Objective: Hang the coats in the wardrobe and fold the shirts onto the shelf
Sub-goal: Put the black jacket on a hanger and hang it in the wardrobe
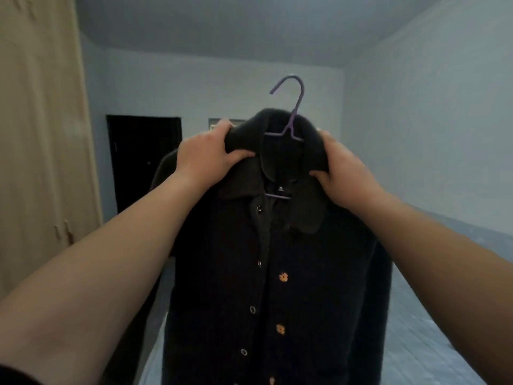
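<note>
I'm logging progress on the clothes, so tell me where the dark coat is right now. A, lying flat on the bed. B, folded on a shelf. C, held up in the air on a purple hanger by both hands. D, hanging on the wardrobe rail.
C: the coat sits on the purple hanger, whose hook is free in the air, while the left hand and right hand grip its collar.

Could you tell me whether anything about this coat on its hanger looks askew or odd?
Nothing stands out: the dark fleece coat sits on the purple plastic hanger, hook free above the collar, left hand and right hand gripping its shoulders.
</note>
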